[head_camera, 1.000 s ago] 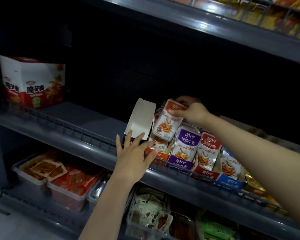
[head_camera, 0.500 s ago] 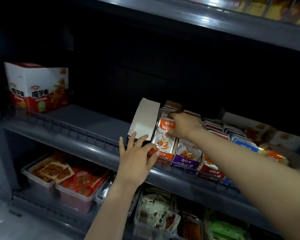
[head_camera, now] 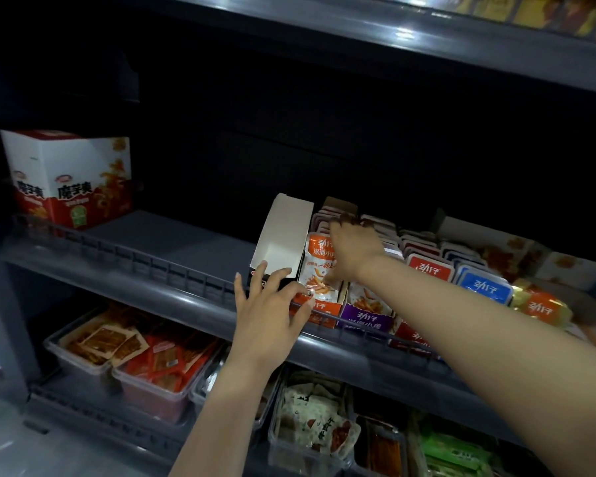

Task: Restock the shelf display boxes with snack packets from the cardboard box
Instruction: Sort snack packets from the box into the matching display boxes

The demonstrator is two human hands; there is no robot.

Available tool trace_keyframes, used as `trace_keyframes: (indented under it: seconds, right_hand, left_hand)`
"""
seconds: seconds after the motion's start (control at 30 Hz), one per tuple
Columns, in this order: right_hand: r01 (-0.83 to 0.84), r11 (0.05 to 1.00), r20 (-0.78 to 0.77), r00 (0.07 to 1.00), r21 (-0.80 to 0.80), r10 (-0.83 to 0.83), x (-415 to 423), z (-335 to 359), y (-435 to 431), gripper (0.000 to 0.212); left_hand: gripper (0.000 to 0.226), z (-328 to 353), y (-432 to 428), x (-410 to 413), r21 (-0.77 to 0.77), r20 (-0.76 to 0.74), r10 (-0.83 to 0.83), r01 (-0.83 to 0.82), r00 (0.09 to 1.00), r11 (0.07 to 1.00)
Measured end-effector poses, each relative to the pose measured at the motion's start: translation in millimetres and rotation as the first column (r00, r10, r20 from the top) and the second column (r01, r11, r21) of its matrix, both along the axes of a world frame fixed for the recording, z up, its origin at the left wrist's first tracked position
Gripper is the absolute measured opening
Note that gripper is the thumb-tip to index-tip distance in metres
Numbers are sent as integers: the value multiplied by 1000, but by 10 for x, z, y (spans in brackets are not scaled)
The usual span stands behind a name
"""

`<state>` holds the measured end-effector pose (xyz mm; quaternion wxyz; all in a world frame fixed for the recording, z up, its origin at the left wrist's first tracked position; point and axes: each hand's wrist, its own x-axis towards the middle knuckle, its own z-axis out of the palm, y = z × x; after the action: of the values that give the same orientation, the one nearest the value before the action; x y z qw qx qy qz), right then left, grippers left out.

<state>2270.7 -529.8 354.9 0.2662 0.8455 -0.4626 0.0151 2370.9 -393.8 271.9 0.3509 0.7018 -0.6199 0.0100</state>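
Right hand (head_camera: 353, 251) grip pinches an orange packet (head_camera: 319, 270) into the near-full display box (head_camera: 319, 313); left hand (head_camera: 270, 313), fingers spread, steadies it.

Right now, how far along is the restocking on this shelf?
Done: the purple, red and blue boxes look full. In hand: the right hand presses an orange packet into the orange box while the left hand steadies its front. Left: I cannot see the cardboard box, so remaining stock is unknown.

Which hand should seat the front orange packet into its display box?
Right. The right hand already rests on the orange packet and the row behind it; the left hand only braces the box front at the shelf rail.
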Motion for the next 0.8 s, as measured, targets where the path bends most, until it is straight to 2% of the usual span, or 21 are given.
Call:
trace_keyframes:
  seconds: [0.23,0.43,0.6,0.8]
  right_hand:
    - [0,997,118,993,-78,9,-11,20,-45,81]
    - [-2,994,144,989,108,-14,17,74,-86,78]
    - [-15,987,197,980,158,-17,-6,141,-94,64]
    - [-18,977,183,983,213,-22,2,200,-130,64]
  left_hand:
    - [31,8,9,9,-5,-2,4,-4,1000,1000]
    - [32,2,1,16,-18,-13,-1,1,1000,1000]
    - [33,-6,0,16,-34,-28,-11,10,1000,999]
    - [38,-19,-14,19,-53,-30,-13,11,999,999]
